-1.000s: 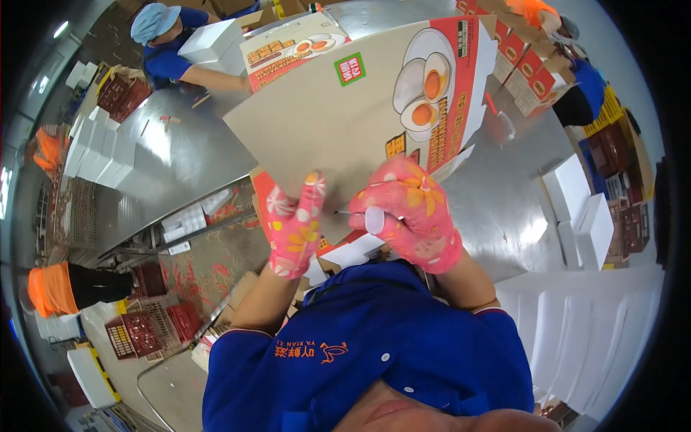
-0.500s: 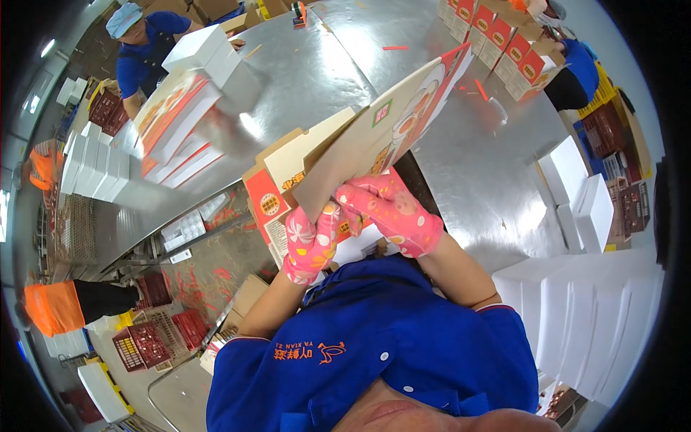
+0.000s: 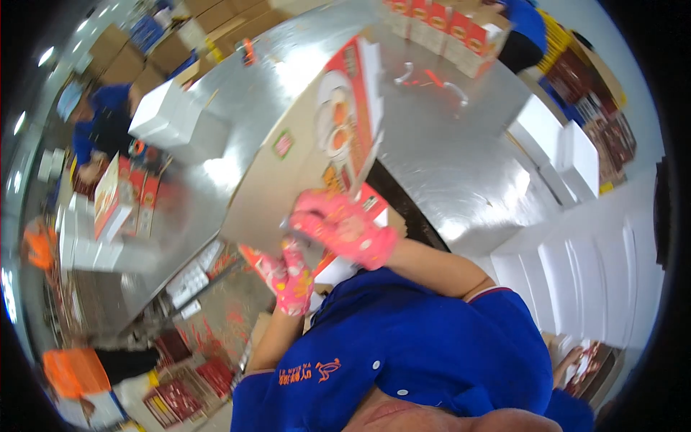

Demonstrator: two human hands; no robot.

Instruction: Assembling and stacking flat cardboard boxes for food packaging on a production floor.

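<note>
A flat printed carton [image 3: 295, 165], pale with a food picture and a red band, stands tilted in front of me above the steel table. My right hand [image 3: 347, 229], in a pink patterned glove, has its fingers bent around the carton's lower part. At the lower left corner, my left hand [image 3: 289, 282] in a matching glove grips the edge, with some fingers hidden behind the board. Another red and white carton [image 3: 373, 204] lies partly covered beneath it. Motion blurs the fingertips.
White foam boxes [image 3: 554, 147] stand at the right, with a tall white stack [image 3: 576, 273] nearer me. Red cartons [image 3: 446, 32] line the table's [image 3: 461, 173] far side. A co-worker [image 3: 108, 115] at the left handles printed cartons [image 3: 119, 201]. Crates [image 3: 180, 396] sit on the floor.
My view has swung, so the scene is shifted. The carton in my hands stands more upright and covers more of the carton below. The co-worker's printed cartons are now farther left.
</note>
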